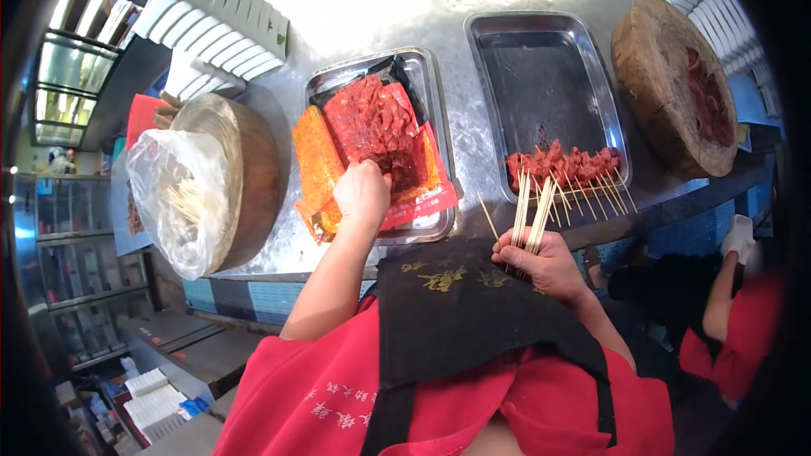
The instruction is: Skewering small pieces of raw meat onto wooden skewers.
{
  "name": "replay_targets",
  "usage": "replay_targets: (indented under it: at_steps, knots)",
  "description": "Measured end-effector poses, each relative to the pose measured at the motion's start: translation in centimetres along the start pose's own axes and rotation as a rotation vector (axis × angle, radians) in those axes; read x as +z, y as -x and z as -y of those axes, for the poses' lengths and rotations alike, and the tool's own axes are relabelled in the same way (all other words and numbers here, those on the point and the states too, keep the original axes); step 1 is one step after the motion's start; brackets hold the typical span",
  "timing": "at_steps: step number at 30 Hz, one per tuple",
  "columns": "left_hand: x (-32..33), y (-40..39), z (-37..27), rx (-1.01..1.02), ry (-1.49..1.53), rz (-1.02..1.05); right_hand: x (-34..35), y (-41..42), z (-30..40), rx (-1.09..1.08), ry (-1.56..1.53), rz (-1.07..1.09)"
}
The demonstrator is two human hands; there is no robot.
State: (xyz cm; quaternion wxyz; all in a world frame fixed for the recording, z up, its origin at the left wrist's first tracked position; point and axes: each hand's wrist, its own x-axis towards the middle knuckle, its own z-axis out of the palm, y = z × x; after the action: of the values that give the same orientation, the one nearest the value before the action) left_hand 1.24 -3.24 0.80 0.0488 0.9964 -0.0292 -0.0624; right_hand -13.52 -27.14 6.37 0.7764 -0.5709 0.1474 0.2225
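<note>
My left hand point(362, 193) is curled into the near edge of a heap of raw, marinated red meat point(370, 117). Its fingertips are hidden, so a grip on a piece cannot be made out. The meat lies on opened orange and red printed plastic packaging point(317, 161) in a steel tray point(441, 139). A bundle of bamboo skewers point(531, 212) is clasped in my right hand point(542, 256), points upward, with one skewer leaning apart to the left. Just beyond it, a second steel tray point(529, 85) holds several threaded meat skewers point(570, 164), their bare sticks overhanging its near rim.
On the left, a clear plastic bag point(180, 196) of skewers rests against a round wooden block point(253, 183). Another wooden block point(665, 82) at right carries dark red meat point(706, 98). White containers point(215, 19) are stacked behind. A person's gloved hand point(738, 234) shows at far right.
</note>
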Motion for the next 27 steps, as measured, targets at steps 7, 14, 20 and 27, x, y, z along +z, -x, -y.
replay_targets:
  at_steps: [7, 14, 20, 27]
  knots:
    - [0.5, 0.7, 0.0, 0.046, 0.055, -0.040, -0.5, -0.6, 0.6, -0.019, 0.060, 0.046]
    - [0.4, -0.5, 1.7, 0.064, 0.375, -0.106, 0.7, -2.2, 1.9, -0.028, 0.038, 0.042]
    - [-1.5, -0.7, 1.8, -0.132, 1.635, 0.246, 2.5, -4.3, 3.3, -0.053, 0.177, 0.080]
    - [-1.9, -0.2, 2.1, -0.023, 1.960, 0.351, 3.7, -6.6, 4.1, -0.212, 0.357, -0.017]
